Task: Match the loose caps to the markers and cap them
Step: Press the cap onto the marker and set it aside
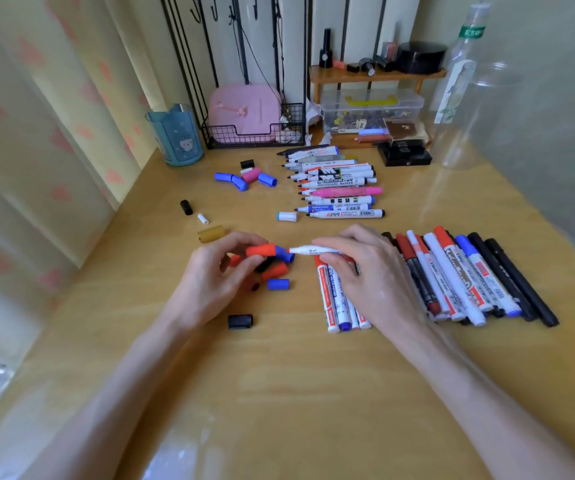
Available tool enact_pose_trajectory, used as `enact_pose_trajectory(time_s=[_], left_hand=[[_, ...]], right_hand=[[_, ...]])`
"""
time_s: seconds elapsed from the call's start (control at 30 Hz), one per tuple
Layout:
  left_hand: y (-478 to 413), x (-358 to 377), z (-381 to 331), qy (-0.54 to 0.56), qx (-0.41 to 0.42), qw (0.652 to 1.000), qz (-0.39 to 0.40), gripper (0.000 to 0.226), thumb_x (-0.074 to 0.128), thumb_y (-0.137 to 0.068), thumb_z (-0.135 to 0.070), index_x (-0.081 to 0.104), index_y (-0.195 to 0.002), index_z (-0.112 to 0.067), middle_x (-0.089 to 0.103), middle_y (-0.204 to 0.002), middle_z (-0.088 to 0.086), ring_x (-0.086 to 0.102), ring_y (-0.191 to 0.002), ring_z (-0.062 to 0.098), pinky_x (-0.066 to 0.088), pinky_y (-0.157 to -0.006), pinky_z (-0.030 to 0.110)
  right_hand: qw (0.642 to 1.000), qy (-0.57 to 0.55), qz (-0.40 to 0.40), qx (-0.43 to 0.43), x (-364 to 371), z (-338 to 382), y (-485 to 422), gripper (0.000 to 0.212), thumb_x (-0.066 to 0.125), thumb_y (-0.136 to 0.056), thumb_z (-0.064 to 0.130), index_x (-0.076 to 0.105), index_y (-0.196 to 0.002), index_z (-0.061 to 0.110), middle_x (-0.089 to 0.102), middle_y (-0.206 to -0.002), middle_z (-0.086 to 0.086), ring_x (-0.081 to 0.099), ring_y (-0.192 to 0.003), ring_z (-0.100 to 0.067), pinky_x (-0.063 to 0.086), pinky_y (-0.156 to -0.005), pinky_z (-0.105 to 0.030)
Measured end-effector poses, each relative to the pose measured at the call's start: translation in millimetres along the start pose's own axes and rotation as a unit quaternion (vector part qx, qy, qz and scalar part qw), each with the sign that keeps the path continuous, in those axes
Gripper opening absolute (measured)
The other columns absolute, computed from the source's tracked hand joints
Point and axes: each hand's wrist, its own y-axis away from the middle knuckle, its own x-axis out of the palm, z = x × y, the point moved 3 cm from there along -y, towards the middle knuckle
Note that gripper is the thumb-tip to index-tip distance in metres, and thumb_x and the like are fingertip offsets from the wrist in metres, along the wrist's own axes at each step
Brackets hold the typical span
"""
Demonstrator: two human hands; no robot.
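Observation:
My left hand [216, 271] pinches a red cap [261, 250] over a small heap of red, black and blue caps [275, 277]. My right hand [365, 271] grips a white marker [308, 250], its bare tip pointing left at the red cap and a little apart from it. Under my right hand lie a few markers [331, 303]. A row of uncapped markers [334, 183] lies farther back. More blue, pink and black caps [244, 176] are scattered left of that row.
Capped markers [469, 275] lie fanned out at the right. A lone black cap [240, 321] sits near my left wrist, a yellow cap [210, 233] to the left. A blue cup [177, 135], a wire rack, a plastic box and a clear bottle [459, 91] stand at the back.

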Motion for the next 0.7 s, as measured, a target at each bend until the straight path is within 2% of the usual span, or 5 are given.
enact_pose_trajectory(time_s=[0.07, 0.23, 0.33, 0.5, 0.7], left_hand=[[5.7, 2.5, -3.1, 0.006, 0.002, 1.0, -0.001, 0.015, 0.069, -0.1, -0.017, 0.075, -0.113, -0.023, 0.074, -0.106, -0.016, 0.066, -0.084, 0.008, 0.045, -0.075, 0.012], [4.1, 7.0, -2.4, 0.021, 0.008, 1.0, 0.006, 0.017, 0.071, -0.099, -0.022, 0.075, -0.112, -0.032, 0.074, -0.101, -0.019, 0.065, -0.083, 0.012, 0.048, -0.074, 0.023], [6.9, 12.6, -6.4, 0.022, 0.018, 1.0, 0.011, 0.025, 0.074, -0.096, -0.021, 0.073, -0.11, -0.042, 0.068, -0.086, -0.023, 0.054, -0.073, 0.007, 0.039, -0.069, 0.014], [8.1, 19.4, -7.6, 0.004, 0.017, 1.0, 0.001, 0.02, 0.075, -0.096, -0.029, 0.079, -0.114, -0.035, 0.071, -0.084, -0.005, 0.052, -0.073, 0.015, 0.038, -0.069, 0.017], [8.6, 21.8, -5.9, 0.007, 0.017, 1.0, 0.011, 0.016, 0.074, -0.097, -0.024, 0.08, -0.11, -0.031, 0.073, -0.086, -0.009, 0.056, -0.076, 0.011, 0.039, -0.071, 0.016]], right_hand=[[1.0, -0.012, 0.003, -0.011, 1.3, 2.7, 0.4, 0.024, 0.072, -0.097, 0.019, 0.077, -0.12, 0.026, 0.061, -0.095, 0.008, 0.059, -0.092, -0.014, 0.047, -0.082, -0.031], [0.999, -0.023, 0.009, -0.028, 4.0, 4.1, 1.8, 0.025, 0.071, -0.097, 0.017, 0.077, -0.12, 0.026, 0.061, -0.096, 0.007, 0.059, -0.09, -0.017, 0.05, -0.079, -0.04], [0.998, -0.029, 0.024, -0.041, 5.1, 6.9, 3.0, 0.024, 0.07, -0.098, 0.02, 0.076, -0.121, 0.026, 0.06, -0.097, 0.009, 0.057, -0.088, -0.015, 0.049, -0.079, -0.039], [0.998, -0.022, 0.027, -0.046, 10.2, 12.9, 6.7, 0.023, 0.069, -0.1, 0.021, 0.076, -0.12, 0.029, 0.061, -0.095, 0.01, 0.055, -0.077, -0.019, 0.05, -0.069, -0.041], [0.998, -0.019, 0.037, -0.053, 11.0, 11.6, 3.9, 0.023, 0.07, -0.098, 0.018, 0.077, -0.119, 0.027, 0.064, -0.094, 0.009, 0.061, -0.077, -0.021, 0.052, -0.067, -0.042]])
